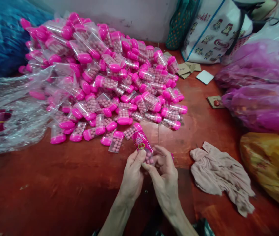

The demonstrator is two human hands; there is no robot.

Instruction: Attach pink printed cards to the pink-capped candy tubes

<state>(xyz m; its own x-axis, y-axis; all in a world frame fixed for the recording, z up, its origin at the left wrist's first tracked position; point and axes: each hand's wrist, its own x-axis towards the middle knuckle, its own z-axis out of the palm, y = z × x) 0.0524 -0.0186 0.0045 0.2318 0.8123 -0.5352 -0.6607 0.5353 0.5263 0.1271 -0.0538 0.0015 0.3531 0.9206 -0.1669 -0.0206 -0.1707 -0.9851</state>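
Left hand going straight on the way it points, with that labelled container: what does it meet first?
Probably the heap of pink-capped containers, at its near edge, just beyond the labelled container in the left hand. Depth is unclear, so I can't say which one.

Left grip [132, 173], right grip [165, 177] bare; forearms [117, 211] bare; dark, pale-streaked fabric [203, 226] at bottom edge, apparently clothing.

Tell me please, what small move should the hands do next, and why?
Perhaps the left hand should press its thumb along the printed label, to smooth it: that thumb lies at the label's lower edge, while the right hand is at the clear end of the container, where pink balls show.
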